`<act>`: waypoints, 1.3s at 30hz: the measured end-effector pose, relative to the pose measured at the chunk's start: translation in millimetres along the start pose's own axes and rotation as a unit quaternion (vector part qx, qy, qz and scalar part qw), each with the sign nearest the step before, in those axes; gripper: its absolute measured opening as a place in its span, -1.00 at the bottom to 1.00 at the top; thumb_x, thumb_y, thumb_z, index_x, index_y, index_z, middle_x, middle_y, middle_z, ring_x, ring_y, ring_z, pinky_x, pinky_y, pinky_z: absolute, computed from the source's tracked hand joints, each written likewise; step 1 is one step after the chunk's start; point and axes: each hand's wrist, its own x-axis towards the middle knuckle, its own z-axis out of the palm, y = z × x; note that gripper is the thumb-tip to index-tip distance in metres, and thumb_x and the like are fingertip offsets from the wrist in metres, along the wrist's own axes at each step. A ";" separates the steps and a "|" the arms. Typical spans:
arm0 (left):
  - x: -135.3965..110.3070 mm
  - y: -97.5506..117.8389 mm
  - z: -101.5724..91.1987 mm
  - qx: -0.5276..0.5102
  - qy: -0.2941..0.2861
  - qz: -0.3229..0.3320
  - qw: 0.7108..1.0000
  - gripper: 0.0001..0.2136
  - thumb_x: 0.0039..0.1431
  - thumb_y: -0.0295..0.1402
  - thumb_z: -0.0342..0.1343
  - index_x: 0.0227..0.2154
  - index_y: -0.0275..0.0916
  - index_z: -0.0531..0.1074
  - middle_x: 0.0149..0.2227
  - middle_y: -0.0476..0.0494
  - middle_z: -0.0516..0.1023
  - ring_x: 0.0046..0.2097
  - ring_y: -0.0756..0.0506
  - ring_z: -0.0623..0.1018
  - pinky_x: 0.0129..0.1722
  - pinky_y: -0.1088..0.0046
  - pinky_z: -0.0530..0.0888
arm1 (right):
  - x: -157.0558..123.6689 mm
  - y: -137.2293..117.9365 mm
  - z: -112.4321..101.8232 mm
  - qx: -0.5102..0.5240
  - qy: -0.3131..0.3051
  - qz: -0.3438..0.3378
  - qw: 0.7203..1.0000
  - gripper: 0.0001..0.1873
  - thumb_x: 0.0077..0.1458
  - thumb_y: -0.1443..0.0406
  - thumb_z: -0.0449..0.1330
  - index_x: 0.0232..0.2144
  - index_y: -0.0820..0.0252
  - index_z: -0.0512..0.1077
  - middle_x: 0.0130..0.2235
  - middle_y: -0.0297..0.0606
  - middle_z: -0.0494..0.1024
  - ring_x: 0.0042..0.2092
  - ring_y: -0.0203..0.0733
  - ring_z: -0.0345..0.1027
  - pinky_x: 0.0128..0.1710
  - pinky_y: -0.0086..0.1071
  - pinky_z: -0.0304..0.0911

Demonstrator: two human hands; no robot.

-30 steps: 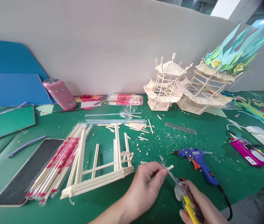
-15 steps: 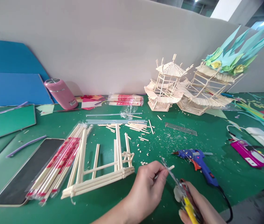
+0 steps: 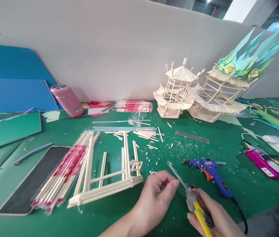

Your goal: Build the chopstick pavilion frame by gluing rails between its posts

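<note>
Low in the middle, my left hand (image 3: 157, 194) is closed in a pinch, thumb against forefinger. The wooden stick it grips is almost wholly hidden by the fingers. My right hand (image 3: 214, 214) is wrapped round a hand cutter (image 3: 191, 199) with a yellow handle and a long, narrow metal jaw. That jaw points up and left, passing close by my left fingertips. Left of my hands stands a frame of pale wooden sticks (image 3: 104, 192), with upright posts and a low rail. A short cut piece of stick (image 3: 172, 145) lies beyond the cutter.
A blue glue gun (image 3: 209, 168) lies to the right, near a magenta power block (image 3: 265, 163). Bagged sticks (image 3: 62, 171) lie left, loose sticks (image 3: 145, 134) and a clear ruler (image 3: 192, 136) farther back. Stick pavilions (image 3: 176, 95) and a pink flask (image 3: 67, 100) stand along the wall.
The stick end that poked out past the cutter jaw is gone from there, and a short piece now lies farther back on the table. The jaw has shifted slightly left.
</note>
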 end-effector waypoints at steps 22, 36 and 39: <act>-13.3 3.1 0.4 -0.130 -0.006 -0.096 0.987 -0.77 0.12 -0.21 0.04 -0.36 -0.31 0.37 -0.59 0.08 0.21 -0.51 0.05 0.17 -0.52 0.53 0.07 | 10.8 -9.0 -22.8 -0.241 0.168 -0.266 0.918 -0.76 0.12 0.24 0.03 -0.13 0.08 0.29 -0.15 -0.19 0.43 -0.16 -0.15 0.38 -0.19 -0.33 0.34; -34.5 4.6 -3.8 -0.094 -0.019 -0.062 0.993 -0.62 -0.02 -0.01 0.09 -0.46 -0.28 0.25 -0.61 0.08 0.21 -0.56 0.07 0.19 -0.57 0.55 0.13 | 17.1 -58.7 7.6 -0.095 0.014 -0.383 0.919 -0.92 0.08 0.35 0.09 -0.40 0.10 0.37 -0.38 -0.32 0.48 -0.34 -0.30 0.42 -0.37 -0.55 0.34; -51.0 4.9 -11.9 -0.014 0.012 -0.043 0.999 -0.65 0.02 -0.03 0.06 -0.48 -0.28 0.31 -0.62 0.08 0.16 -0.59 0.08 0.10 -0.61 0.53 0.03 | 17.1 -68.0 7.3 -0.146 -0.043 -0.430 0.890 -0.91 0.05 0.34 0.12 -0.39 0.08 0.42 -0.44 -0.32 0.47 -0.41 -0.29 0.38 -0.43 -0.50 0.32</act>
